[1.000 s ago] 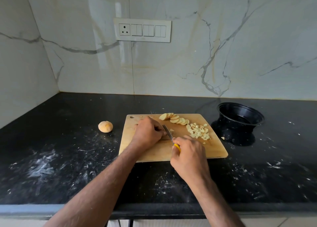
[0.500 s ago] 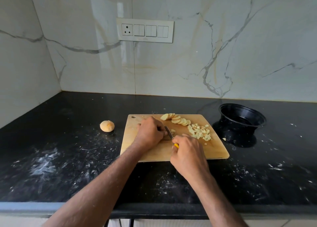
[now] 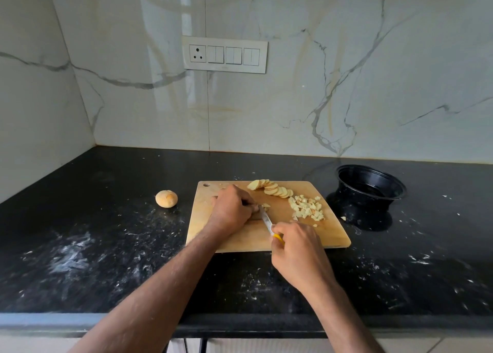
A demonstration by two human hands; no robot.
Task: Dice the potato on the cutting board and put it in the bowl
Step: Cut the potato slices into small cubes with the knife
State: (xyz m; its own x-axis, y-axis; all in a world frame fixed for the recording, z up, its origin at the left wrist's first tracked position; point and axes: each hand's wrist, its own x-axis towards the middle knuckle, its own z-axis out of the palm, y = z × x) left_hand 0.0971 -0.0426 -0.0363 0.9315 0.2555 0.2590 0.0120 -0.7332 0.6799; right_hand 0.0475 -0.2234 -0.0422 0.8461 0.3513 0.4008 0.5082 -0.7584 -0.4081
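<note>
Head view shows us everything from above, so we go from left to right. Far left on the black counter (image 3: 80,219) sits a round end piece of potato (image 3: 166,198), well apart from the wooden cutting board (image 3: 240,240). If we forget it there, it never gets diced. Next comes our left hand (image 3: 231,210), curled down on the board over the bit of potato we are cutting; we can only see a few small pieces (image 3: 265,206) peeking out by the fingertips. The knife (image 3: 266,218) lies right beside those fingertips, almost touching them, so a slip could nick a finger. We think the fingers should stay tucked back. Our right hand (image 3: 298,248) is wrapped tight around the yellow handle, with the blade pointing up and left toward the other hand. If we push too hard, the small potato bit could shoot out from under the fingers. Behind the hands a row of round slices (image 3: 272,188) waits near the far edge of the board, and they could slide off. To the right is a pile of diced cubes (image 3: 306,208), and one cube (image 3: 343,218) has already fallen on the counter. Last, the black bowl (image 3: 370,190) stands past the board's right edge, apart from it. It looks tipped, so cubes could miss it or spill when we move them.
</note>
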